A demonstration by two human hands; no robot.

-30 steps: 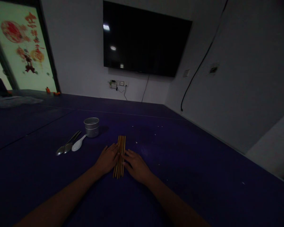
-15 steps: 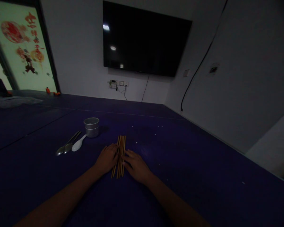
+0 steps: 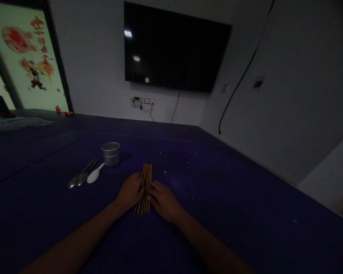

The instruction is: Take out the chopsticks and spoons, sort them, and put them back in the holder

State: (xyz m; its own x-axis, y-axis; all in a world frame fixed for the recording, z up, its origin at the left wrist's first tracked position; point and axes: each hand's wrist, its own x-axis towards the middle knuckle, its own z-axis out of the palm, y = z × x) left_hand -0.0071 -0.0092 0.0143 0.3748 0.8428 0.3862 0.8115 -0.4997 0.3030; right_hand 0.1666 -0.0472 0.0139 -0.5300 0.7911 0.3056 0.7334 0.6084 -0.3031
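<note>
A bundle of wooden chopsticks [image 3: 144, 206] lies on the dark purple surface, pointing away from me, with the near ends slightly fanned out. My left hand [image 3: 130, 191] closes against its left side, fingers bent over the sticks. From the right, my right hand [image 3: 165, 199] presses its fingertips and thumb on the same bundle. Both hands together squeeze the sticks between them; their middle is partly hidden by fingers. To the left lie a white soup spoon [image 3: 93, 176] and two metal spoons [image 3: 82, 179], beside an upright metal cup [image 3: 111, 156].
The purple tabletop [image 3: 231, 198] reaches to the walls, with small white scraps scattered on it. A large black screen [image 3: 174, 49] hangs on the far wall above sockets [image 3: 144, 101]. A black cable [image 3: 240, 80] dangles at right. Clear plastic sheeting [image 3: 17, 122] lies far left.
My left hand has shifted very slightly, and the near ends of the chopsticks at left have spread a little. The spoons and cup stay where they were.
</note>
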